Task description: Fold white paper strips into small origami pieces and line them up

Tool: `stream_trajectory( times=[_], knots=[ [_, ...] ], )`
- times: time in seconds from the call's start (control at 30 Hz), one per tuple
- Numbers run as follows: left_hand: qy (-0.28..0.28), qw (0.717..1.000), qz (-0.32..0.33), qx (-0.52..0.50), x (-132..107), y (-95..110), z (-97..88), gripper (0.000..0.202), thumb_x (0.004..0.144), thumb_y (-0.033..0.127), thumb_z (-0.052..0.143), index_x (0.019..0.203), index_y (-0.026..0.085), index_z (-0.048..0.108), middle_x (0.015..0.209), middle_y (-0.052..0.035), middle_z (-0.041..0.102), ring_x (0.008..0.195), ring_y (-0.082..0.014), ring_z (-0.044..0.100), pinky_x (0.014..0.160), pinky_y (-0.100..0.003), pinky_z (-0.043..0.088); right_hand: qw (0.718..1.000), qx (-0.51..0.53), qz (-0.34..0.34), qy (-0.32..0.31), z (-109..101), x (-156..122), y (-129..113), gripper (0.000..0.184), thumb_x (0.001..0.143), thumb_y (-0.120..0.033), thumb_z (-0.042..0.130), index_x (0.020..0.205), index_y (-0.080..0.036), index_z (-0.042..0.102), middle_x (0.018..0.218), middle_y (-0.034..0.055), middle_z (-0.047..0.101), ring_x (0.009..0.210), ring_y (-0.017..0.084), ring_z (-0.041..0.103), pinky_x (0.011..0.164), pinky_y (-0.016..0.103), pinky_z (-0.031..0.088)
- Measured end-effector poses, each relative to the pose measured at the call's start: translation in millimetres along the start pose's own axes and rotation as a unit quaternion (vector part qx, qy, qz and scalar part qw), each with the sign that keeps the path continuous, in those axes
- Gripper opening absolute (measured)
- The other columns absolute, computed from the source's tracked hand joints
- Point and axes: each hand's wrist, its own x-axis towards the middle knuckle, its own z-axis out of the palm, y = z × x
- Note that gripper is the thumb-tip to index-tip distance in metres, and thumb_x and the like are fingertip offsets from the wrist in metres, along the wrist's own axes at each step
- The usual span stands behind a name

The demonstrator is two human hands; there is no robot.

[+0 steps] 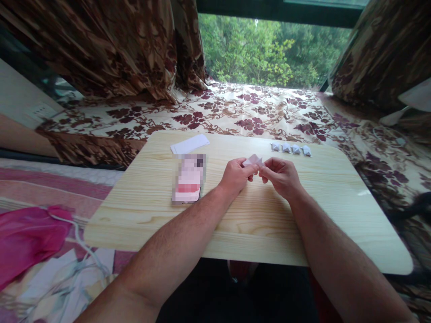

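Between both hands, above the middle of the table, is a small piece of folded white paper [253, 160]. My left hand [235, 176] pinches it from the left, thumb on top. From the right, the closed fingers of my right hand [280, 175] grip its other edge. The fingertips almost meet, and they hide the paper's lower part. Several small folded white paper pieces [286, 148] stand in a row beyond my right hand. A stack of white paper strips [190, 144] lies at the far left of the table.
A phone [188, 179], partly blurred out, lies on the wood-grain table [256, 224] left of my hands. Beyond the table is a floral-covered ledge [256, 107] below a window. White cables [79, 233], papers and a pink cloth [30, 237] lie at the lower left.
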Motion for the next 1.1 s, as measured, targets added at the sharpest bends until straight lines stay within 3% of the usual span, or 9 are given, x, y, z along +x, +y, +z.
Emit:
stream_trajectory(
  times=[0.27, 0.57, 0.77, 1.1],
  knots=[
    [-0.011, 1.000, -0.012, -0.015, 1.3, 2.4, -0.4, 0.019, 0.070, 0.031, 0.073, 0.070, 0.013, 0.067, 0.061, -0.0014, 0.062, 0.050, -0.0089, 0.050, 0.050, -0.024, 0.038, 1.000, 0.018, 0.011, 0.005, 0.0, -1.4, -4.2, 0.029, 0.076, -0.041, 0.079, 0.070, -0.017, 0.064, 0.065, 0.0024, 0.068, 0.052, 0.012, 0.057, 0.051, 0.026, 0.046],
    [-0.019, 0.991, -0.055, -0.123, 0.8, 5.1, 1.3, 0.018, 0.071, 0.031, 0.071, 0.073, 0.014, 0.065, 0.067, -0.0012, 0.060, 0.055, -0.0095, 0.052, 0.050, -0.023, 0.043, 0.997, 0.052, 0.040, 0.044, -1.6, 1.9, 0.4, 0.021, 0.075, -0.033, 0.076, 0.068, -0.016, 0.065, 0.062, 0.0011, 0.067, 0.047, 0.011, 0.057, 0.049, 0.025, 0.045],
    [0.002, 0.999, -0.017, -0.049, 1.5, 0.0, 2.4, 0.021, 0.073, 0.034, 0.073, 0.072, 0.015, 0.065, 0.061, 0.0000, 0.059, 0.052, -0.0089, 0.051, 0.049, -0.022, 0.040, 0.997, 0.063, 0.052, 0.012, -1.2, 1.5, 1.1, 0.021, 0.075, -0.033, 0.076, 0.070, -0.017, 0.064, 0.064, 0.0006, 0.067, 0.049, 0.011, 0.057, 0.050, 0.025, 0.046],
    [0.002, 0.999, 0.019, 0.031, -1.8, 2.7, 1.7, 0.020, 0.074, 0.034, 0.071, 0.068, 0.017, 0.062, 0.056, 0.0024, 0.057, 0.049, -0.0089, 0.050, 0.049, -0.022, 0.037, 0.999, -0.027, 0.038, -0.005, 0.3, -0.2, -3.5, 0.026, 0.079, -0.035, 0.072, 0.063, -0.018, 0.061, 0.055, -0.0006, 0.061, 0.049, 0.010, 0.051, 0.051, 0.025, 0.041]
  ],
)
